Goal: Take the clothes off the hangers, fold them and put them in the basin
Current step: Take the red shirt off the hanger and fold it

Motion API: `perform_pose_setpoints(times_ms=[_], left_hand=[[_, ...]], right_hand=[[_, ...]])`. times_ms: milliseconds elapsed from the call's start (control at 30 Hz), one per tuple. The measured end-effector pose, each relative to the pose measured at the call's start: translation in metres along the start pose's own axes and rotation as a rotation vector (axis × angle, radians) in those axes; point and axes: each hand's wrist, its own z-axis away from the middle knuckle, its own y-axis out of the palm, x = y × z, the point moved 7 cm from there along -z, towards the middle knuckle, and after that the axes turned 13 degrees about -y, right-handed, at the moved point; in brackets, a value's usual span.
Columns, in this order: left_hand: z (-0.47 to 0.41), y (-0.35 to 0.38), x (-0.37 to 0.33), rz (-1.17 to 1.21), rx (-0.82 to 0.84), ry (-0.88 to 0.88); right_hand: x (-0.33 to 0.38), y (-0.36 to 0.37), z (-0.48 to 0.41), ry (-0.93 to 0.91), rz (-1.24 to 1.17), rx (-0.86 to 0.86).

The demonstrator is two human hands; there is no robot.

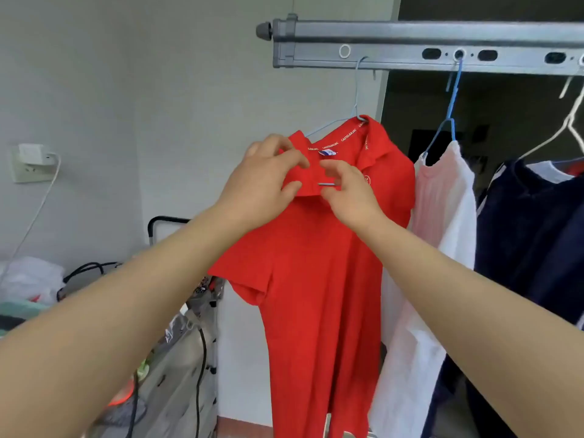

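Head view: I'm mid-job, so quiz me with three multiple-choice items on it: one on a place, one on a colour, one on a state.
1. What hangs right beside the red polo shirt?
A. a yellow jacket
B. a pink-and-white garment
C. a green towel

2. The hanger holding that neighbour is:
A. blue
B. yellow
C. black

3. The left hand and right hand are:
A. hanging idle
B. folding the shirt flat
C. pinching the collar of the hanging shirt

Answers:
1 B: it comes next along the rail, against the shirt's shoulder.
2 A: its blue hook runs up into a hole in the rail.
3 C: the fingers of both hands curl on the collar while the shirt hangs from the rail.
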Motion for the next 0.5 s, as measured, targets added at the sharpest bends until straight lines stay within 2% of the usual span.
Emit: perform_pose_setpoints(times_ms=[67, 133, 267, 333, 433, 500], left_hand=[[-0.011, 0.002, -0.005, -0.153, -0.015, -0.009], [-0.022, 0.009, -0.008, -0.273, 0.054, -0.071], [-0.04, 0.024, -0.002, -0.47, 0.163, -0.217], [-0.044, 0.023, -0.001, -0.54, 0.095, -0.253], [-0.044, 0.018, -0.005, -0.64, -0.082, -0.191], [-0.045, 0.014, -0.003, -0.568, -0.15, -0.239]], right_hand=[[0.008, 0.001, -0.009, -0.055, 0.13, 0.071], [0.007, 0.007, -0.018, -0.042, 0.21, 0.174], [-0.005, 0.018, -0.024, -0.001, 0.202, 0.339], [-0.003, 0.02, -0.021, -0.056, 0.176, 0.384], [-0.005, 0.019, -0.016, -0.098, 0.152, 0.377], [-0.006, 0.023, -0.014, -0.1, 0.104, 0.391]])
